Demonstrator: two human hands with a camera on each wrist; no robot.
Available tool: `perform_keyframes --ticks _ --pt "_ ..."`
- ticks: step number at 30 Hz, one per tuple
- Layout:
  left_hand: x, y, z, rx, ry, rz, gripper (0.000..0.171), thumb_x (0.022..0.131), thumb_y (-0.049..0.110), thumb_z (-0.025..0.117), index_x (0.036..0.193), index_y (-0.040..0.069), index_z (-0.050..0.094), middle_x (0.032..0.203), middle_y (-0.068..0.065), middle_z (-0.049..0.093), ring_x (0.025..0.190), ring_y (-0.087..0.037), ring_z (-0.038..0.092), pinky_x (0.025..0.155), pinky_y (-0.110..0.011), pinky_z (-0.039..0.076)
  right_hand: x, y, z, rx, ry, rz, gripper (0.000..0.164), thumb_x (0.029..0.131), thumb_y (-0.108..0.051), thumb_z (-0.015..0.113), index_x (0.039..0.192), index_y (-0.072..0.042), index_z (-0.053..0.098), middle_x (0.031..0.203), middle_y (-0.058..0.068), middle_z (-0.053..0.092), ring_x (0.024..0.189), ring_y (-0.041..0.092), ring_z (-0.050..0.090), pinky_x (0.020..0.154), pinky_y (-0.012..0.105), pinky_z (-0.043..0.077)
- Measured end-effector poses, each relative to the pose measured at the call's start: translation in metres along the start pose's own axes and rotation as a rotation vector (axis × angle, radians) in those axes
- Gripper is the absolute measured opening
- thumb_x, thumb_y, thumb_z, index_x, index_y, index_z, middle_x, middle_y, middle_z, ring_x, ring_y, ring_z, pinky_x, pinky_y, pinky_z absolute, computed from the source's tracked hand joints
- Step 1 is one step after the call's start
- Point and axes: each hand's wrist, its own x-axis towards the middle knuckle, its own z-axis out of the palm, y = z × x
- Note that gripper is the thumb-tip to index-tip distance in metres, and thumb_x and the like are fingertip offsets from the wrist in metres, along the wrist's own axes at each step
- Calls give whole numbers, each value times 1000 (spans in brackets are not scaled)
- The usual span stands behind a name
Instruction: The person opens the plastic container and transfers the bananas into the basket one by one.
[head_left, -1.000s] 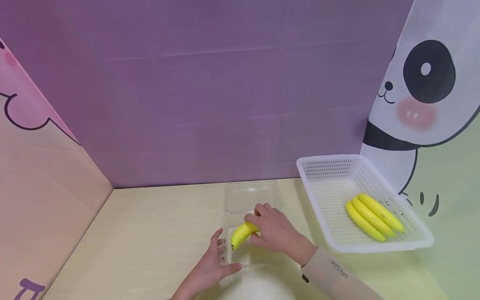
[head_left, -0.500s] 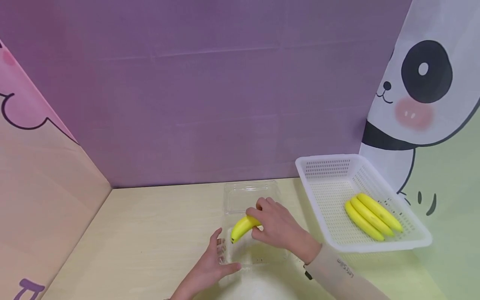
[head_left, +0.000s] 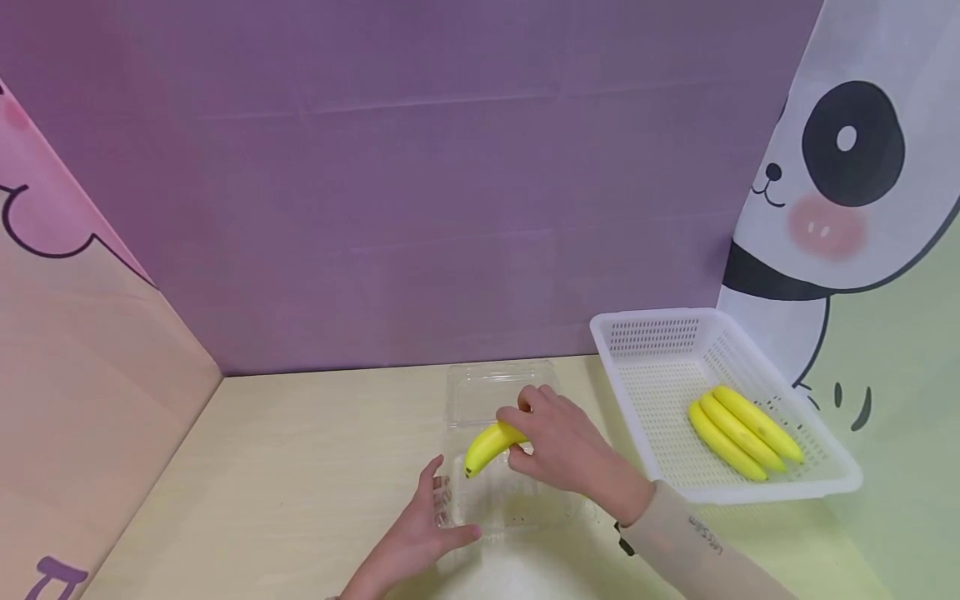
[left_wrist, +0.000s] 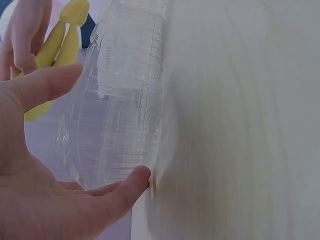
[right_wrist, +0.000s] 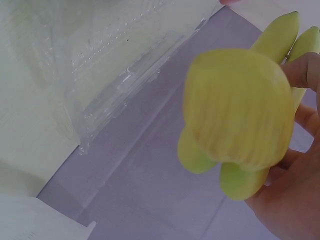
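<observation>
My right hand (head_left: 558, 437) grips a bunch of yellow bananas (head_left: 491, 446) above a clear plastic clamshell box (head_left: 517, 500), apart from it. In the right wrist view the blunt joined stem end (right_wrist: 240, 105) faces the camera, with the fingers at its side. The box stands with its lid (head_left: 502, 392) folded back towards the wall. My left hand (head_left: 420, 529) lies at the box's near left corner, thumb spread in front and fingers along the side. In the left wrist view a low fingertip (left_wrist: 142, 175) meets the box near the table; firm contact elsewhere is unclear.
A white perforated basket (head_left: 633, 408) stands on the right of the pale table (head_left: 300, 467), holding another bunch of bananas (head_left: 742, 433). A purple backdrop (head_left: 375, 208) closes the back, and printed panels stand at both sides, the right one with a panda (head_left: 840, 192).
The right hand has lifted the bananas slightly and drawn them a little to the right. The left hand has stayed at the box's corner.
</observation>
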Motion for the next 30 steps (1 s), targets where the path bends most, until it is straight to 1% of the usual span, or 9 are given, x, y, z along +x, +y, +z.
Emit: perform_keyframes --ticks 11,17,22,30 --pt "1 1 2 16 15 -23 116 82 28 86 160 7 4 154 -34 30 138 -51 39 105 -64 40 -3 4 -13 -5 49 -6 24 76 -17 74 98 -19 65 86 0 46 71 15 39 56 23 34" --pt "1 1 2 25 21 -33 116 82 28 87 160 7 4 153 -33 32 137 -50 41 104 -63 42 -1 7 -20 -1 90 -18 25 75 -14 74 98 -19 64 85 0 45 70 15 39 55 22 33" --pt "0 0 2 21 23 -26 115 82 28 87 160 7 4 153 -32 33 136 -49 43 103 -61 43 0 8 -25 18 111 -15 27 75 -12 72 100 -19 66 86 -1 46 72 15 40 55 22 34" --pt "0 -2 3 8 31 -22 116 81 27 87 161 8 4 154 -31 32 137 -49 41 104 -62 42 -2 13 -32 1 123 -2 27 75 -14 74 101 -17 67 87 1 47 74 17 43 58 24 38"
